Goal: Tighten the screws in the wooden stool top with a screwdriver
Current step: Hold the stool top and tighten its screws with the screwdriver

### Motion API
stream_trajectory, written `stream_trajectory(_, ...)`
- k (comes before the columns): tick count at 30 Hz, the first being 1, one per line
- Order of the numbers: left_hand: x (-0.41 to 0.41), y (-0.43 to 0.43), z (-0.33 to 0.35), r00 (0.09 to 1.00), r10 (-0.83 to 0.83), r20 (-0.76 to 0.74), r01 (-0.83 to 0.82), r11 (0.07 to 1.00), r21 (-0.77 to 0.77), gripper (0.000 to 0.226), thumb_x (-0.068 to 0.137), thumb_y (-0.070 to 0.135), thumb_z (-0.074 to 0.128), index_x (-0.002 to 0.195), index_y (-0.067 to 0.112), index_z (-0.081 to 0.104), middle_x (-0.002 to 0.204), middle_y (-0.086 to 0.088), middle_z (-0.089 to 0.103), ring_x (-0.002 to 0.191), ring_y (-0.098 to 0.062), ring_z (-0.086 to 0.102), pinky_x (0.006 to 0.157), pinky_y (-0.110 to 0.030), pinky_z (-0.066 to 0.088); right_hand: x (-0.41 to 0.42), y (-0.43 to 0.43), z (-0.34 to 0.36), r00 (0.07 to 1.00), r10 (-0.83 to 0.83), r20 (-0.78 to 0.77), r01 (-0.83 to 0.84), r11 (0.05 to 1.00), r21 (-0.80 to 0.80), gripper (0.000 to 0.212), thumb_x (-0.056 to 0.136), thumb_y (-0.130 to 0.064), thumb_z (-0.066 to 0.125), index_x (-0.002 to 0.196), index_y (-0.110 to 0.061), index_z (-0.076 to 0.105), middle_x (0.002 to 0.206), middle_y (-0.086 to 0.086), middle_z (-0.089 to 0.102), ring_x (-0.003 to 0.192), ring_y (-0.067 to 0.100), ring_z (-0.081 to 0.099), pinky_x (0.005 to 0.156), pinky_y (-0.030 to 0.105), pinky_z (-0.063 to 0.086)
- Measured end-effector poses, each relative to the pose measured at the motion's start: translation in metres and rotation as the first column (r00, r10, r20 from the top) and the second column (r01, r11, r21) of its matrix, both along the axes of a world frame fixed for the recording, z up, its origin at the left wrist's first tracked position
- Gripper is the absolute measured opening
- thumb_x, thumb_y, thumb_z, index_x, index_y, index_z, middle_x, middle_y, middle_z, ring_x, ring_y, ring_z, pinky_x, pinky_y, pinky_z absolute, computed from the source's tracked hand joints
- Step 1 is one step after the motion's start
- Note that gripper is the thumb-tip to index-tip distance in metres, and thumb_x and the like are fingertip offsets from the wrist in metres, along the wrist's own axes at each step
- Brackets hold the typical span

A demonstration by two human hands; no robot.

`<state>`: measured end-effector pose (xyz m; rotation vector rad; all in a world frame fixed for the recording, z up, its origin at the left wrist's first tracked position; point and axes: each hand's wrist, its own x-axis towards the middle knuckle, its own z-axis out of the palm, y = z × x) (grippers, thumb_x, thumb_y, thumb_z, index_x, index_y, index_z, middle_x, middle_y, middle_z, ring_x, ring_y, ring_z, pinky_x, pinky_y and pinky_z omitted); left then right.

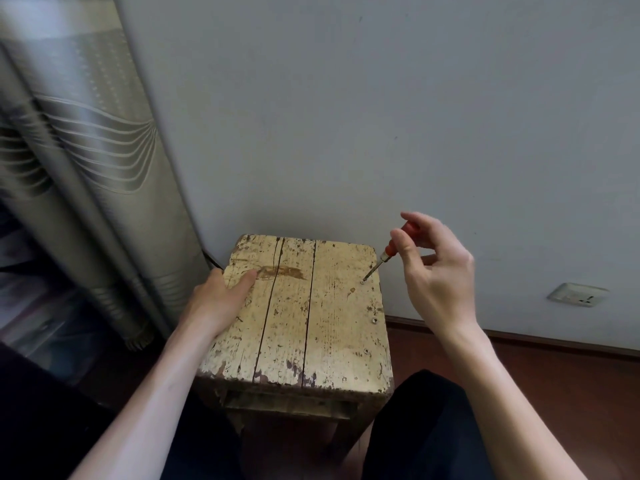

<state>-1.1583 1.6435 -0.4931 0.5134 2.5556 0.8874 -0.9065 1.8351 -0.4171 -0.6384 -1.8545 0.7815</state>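
Note:
A worn wooden stool top (322, 327) with flaking cream paint stands in front of me. My right hand (436, 271) pinches the orange handle of a small screwdriver (382, 256) between thumb and fingers. The tool leans to the right, and its tip sits on a screw (362, 282) near the top's far right edge. Two more screws show along the right edge, one (374, 320) in the middle and one (366, 350) nearer to me. My left hand (218, 299) grips the stool's left edge, thumb lying on the top.
A pale wall (381, 116) rises just behind the stool. A striped curtain (86, 174) hangs at the left. A wall socket (576, 295) sits low on the right above a brown skirting board and reddish floor (571, 393). My dark-clothed knees flank the stool.

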Motion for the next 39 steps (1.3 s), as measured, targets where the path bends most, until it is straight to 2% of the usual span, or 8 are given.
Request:
stream_trajectory(4, -0.001, 0.000, -0.001, 1.000, -0.004, 0.011, 0.004, 1.000, 0.001, 0.104, 0.082, 0.092, 0.037, 0.155, 0.018, 0.035, 0.153, -0.013, 0.048, 0.137, -0.036, 0.050, 0.106, -0.057, 0.046, 0.005, 0.001, -0.003, 0.994, 0.107, 0.037, -0.106, 0.994, -0.004, 0.031, 0.105, -0.022, 0.061, 0.136, -0.027, 0.063, 0.110, -0.014, 0.074, 0.107, -0.002, 0.070, 0.080, 0.008, 0.052)
stream_trajectory(9, 0.000, 0.000, 0.000, 1.000, -0.003, -0.002, 0.003, 1.000, -0.015, 0.105, 0.083, 0.090, 0.037, 0.158, 0.017, 0.031, 0.157, -0.013, 0.044, 0.138, -0.036, 0.048, 0.107, -0.056, 0.046, 0.003, 0.002, -0.003, 0.985, 0.175, -0.008, -0.175, 0.983, -0.061, 0.035, 0.105, -0.012, 0.060, 0.133, -0.032, 0.061, 0.114, -0.018, 0.071, 0.101, 0.013, 0.076, 0.087, 0.030, 0.060)
stream_trajectory(14, -0.001, 0.001, 0.000, 1.000, -0.009, 0.001, 0.009, 1.000, -0.002, 0.105, 0.082, 0.091, 0.036, 0.156, 0.017, 0.035, 0.154, -0.012, 0.048, 0.138, -0.035, 0.048, 0.106, -0.055, 0.046, 0.003, 0.005, 0.002, 0.980, 0.197, 0.009, -0.197, 0.979, -0.044, 0.051, 0.103, -0.003, 0.061, 0.142, -0.036, 0.061, 0.109, -0.015, 0.072, 0.099, 0.010, 0.076, 0.077, 0.017, 0.056)
stream_trajectory(20, 0.002, 0.000, 0.000, 1.000, -0.003, -0.028, 0.003, 1.000, 0.014, 0.100, 0.084, 0.090, 0.037, 0.155, 0.020, 0.037, 0.154, -0.010, 0.048, 0.140, -0.034, 0.046, 0.102, -0.049, 0.044, -0.001, 0.004, 0.006, 0.992, 0.122, 0.026, -0.122, 0.993, -0.002, 0.041, 0.099, -0.009, 0.070, 0.126, -0.040, 0.069, 0.105, -0.010, 0.068, 0.099, 0.008, 0.073, 0.075, 0.035, 0.059)
stream_trajectory(24, 0.002, -0.001, 0.000, 1.000, -0.007, -0.008, 0.007, 1.000, 0.007, 0.104, 0.082, 0.092, 0.036, 0.155, 0.018, 0.036, 0.154, -0.010, 0.049, 0.137, -0.034, 0.049, 0.105, -0.054, 0.047, -0.004, 0.007, 0.005, 1.000, 0.023, -0.014, -0.024, 0.999, -0.045, 0.019, 0.095, -0.018, 0.079, 0.111, -0.027, 0.076, 0.101, -0.003, 0.069, 0.088, 0.014, 0.077, 0.072, 0.046, 0.060)
stream_trajectory(33, 0.001, -0.001, 0.000, 1.000, -0.019, -0.011, 0.019, 1.000, 0.016, 0.104, 0.082, 0.092, 0.036, 0.155, 0.017, 0.036, 0.154, -0.011, 0.049, 0.136, -0.034, 0.051, 0.106, -0.054, 0.047, 0.009, 0.014, 0.000, 0.988, 0.140, 0.057, -0.137, 0.989, -0.047, 0.030, 0.106, -0.020, 0.061, 0.133, -0.032, 0.065, 0.102, -0.010, 0.076, 0.112, 0.002, 0.069, 0.089, 0.014, 0.053)
stream_trajectory(36, 0.001, 0.000, 0.000, 1.000, -0.017, -0.016, 0.018, 1.000, 0.017, 0.105, 0.083, 0.091, 0.036, 0.157, 0.017, 0.034, 0.155, -0.011, 0.047, 0.138, -0.034, 0.049, 0.107, -0.053, 0.046, 0.011, 0.016, 0.000, 0.977, 0.212, 0.006, -0.210, 0.972, -0.107, 0.031, 0.105, -0.014, 0.062, 0.129, -0.033, 0.067, 0.103, -0.011, 0.078, 0.114, 0.010, 0.072, 0.095, 0.023, 0.057)
stream_trajectory(39, 0.001, 0.000, 0.000, 1.000, -0.018, -0.019, 0.018, 1.000, 0.016, 0.105, 0.083, 0.091, 0.036, 0.158, 0.017, 0.033, 0.156, -0.011, 0.047, 0.138, -0.034, 0.050, 0.107, -0.052, 0.046, 0.008, 0.015, 0.001, 0.976, 0.215, -0.035, -0.217, 0.970, -0.106, 0.033, 0.103, -0.008, 0.065, 0.126, -0.031, 0.070, 0.107, -0.010, 0.076, 0.103, 0.018, 0.077, 0.085, 0.028, 0.061)
